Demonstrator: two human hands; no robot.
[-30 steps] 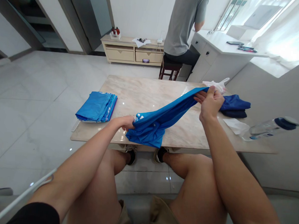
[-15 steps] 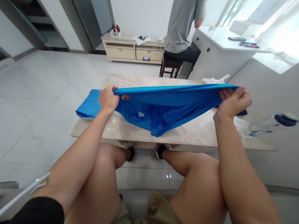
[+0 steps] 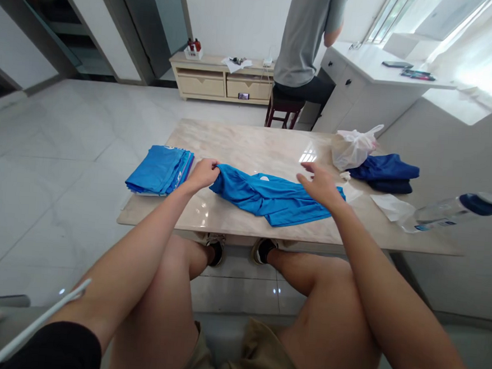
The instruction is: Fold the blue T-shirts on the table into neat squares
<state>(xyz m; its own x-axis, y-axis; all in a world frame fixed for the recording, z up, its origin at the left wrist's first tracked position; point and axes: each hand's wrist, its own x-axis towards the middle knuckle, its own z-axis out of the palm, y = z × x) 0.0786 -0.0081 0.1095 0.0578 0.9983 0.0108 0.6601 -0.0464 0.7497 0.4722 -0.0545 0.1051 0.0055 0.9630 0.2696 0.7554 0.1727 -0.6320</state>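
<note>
A blue sports garment [image 3: 266,197] with a white mark lies crumpled across the marble-look table [image 3: 232,141]; whether it is a shirt or shorts I cannot tell. Its left end is pinched in my left hand [image 3: 205,174]. Over its right part hovers my right hand [image 3: 319,184], fingers spread and holding nothing. Just left of my left hand sits a stack of folded blue garments [image 3: 158,170]. Dark blue folded clothes [image 3: 384,170] rest at the table's right side, beyond my right hand.
A knotted white plastic bag [image 3: 353,149] and a clear bottle with a blue lid [image 3: 454,212] stand on the right. White paper [image 3: 391,207] lies by the bottle. Behind the table, a person in grey [image 3: 304,39] sits on a stool [image 3: 284,105] at a white desk [image 3: 376,67].
The garment, stretched between both hands in the air before, now lies on the table. My right hand has let go and moved left; my left hand has shifted slightly right and down.
</note>
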